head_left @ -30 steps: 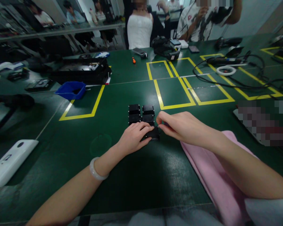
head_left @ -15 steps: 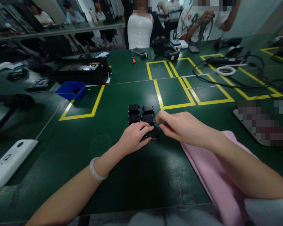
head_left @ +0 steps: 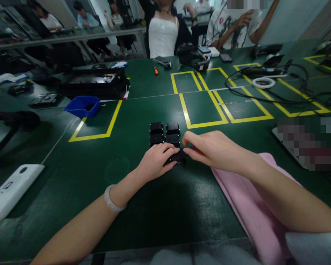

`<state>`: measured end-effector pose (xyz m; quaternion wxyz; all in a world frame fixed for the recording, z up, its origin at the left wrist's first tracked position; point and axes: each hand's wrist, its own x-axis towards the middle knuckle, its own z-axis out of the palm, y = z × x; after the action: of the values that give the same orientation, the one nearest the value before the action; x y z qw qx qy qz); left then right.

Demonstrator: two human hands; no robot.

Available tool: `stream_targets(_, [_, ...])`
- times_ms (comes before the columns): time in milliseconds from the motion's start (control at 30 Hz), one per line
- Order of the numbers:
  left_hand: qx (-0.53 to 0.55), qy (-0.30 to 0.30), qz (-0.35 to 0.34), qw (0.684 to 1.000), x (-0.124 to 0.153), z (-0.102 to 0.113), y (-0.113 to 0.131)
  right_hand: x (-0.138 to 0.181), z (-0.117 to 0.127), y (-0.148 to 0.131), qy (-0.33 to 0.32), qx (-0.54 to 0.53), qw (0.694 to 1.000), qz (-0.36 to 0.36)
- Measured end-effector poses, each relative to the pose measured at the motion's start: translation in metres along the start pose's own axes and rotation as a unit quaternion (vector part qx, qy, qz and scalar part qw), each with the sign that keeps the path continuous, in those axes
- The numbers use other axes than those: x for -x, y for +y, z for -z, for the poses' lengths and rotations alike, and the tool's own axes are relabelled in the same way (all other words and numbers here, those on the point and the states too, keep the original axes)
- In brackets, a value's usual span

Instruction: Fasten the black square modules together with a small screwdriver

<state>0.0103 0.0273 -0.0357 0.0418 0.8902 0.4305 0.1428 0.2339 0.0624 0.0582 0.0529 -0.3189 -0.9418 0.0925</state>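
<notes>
Several small black rectangular blocks stand in two columns on the green table, with tiny shiny points along their sides. One is the far left block (head_left: pixel 156 127); another is the far right block (head_left: pixel 173 128). My left hand (head_left: pixel 156 160) grips the nearest black block (head_left: pixel 179 156) of the right column, its thumb on the near side and its fingertips over the top. Beside that block's right end, my right hand (head_left: pixel 206 147) is closed, with thumb and index finger curled toward each other. Whatever lies between those fingers cannot be made out.
A pink cloth (head_left: pixel 245 195) lies beneath my right forearm. To the left are a white device (head_left: pixel 16 187), a blue bin (head_left: pixel 82 106) and a black tray (head_left: pixel 93 86). Black cables (head_left: pixel 287 97) spread at the right. Yellow tape (head_left: pixel 206 124) marks rectangles. People are across the table.
My right thumb tip has shifted slightly left, closer to the nearest block's end. My left hand keeps its hold, and the blocks stay put.
</notes>
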Motion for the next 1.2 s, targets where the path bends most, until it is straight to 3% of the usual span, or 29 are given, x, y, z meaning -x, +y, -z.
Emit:
stream_targets(300, [-0.001, 0.002, -0.004, 1.0, -0.0002, -0.0004, -0.0009, 0.0007, -0.0021, 0.0039, 0.018, -0.042, 0.999, -0.011])
stream_targets(500, [-0.001, 0.01, -0.005, 1.0, -0.0003, 0.0005, 0.0, -0.001, -0.0038, 0.0048, 0.013, 0.004, 0.999, -0.03])
stream_targets(1200, [0.001, 0.008, -0.004, 1.0, -0.0002, -0.0001, -0.0005, -0.0006, -0.0018, 0.0012, 0.006, -0.02, 1.0, 0.001])
